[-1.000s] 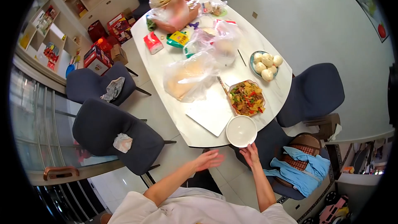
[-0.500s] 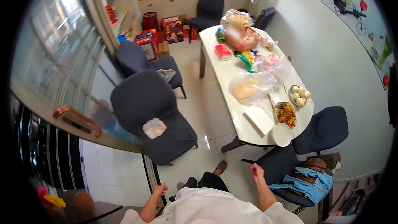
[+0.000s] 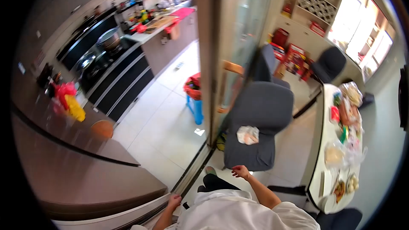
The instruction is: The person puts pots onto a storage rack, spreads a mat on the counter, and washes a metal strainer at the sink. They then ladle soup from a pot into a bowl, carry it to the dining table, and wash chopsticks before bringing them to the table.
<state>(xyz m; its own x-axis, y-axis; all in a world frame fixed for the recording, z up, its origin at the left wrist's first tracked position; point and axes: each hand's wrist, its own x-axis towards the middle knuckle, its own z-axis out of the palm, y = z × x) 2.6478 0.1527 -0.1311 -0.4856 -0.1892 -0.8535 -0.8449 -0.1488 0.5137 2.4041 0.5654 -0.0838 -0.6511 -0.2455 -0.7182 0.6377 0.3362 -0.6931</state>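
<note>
My left hand (image 3: 174,201) hangs low beside the door track (image 3: 187,183), its fingers curled in and nothing showing in them. My right hand (image 3: 241,171) is held in front of my body with its fingers loosely apart and empty. Just beyond it stands a dark grey chair (image 3: 262,106) with a knotted plastic bag (image 3: 248,135) on the seat. Neither hand touches anything that I can see.
A sliding glass door (image 3: 238,38) stands between dining room and kitchen. Through the doorway are a stove (image 3: 94,68) with a pot (image 3: 109,39) and a blue stool (image 3: 195,110) under a red bag. The dining table (image 3: 317,174), at right, bears food and bags.
My view has swung left from the dining table to the kitchen doorway. The table and chairs now lie farther right. My right hand has come across in front of my body.
</note>
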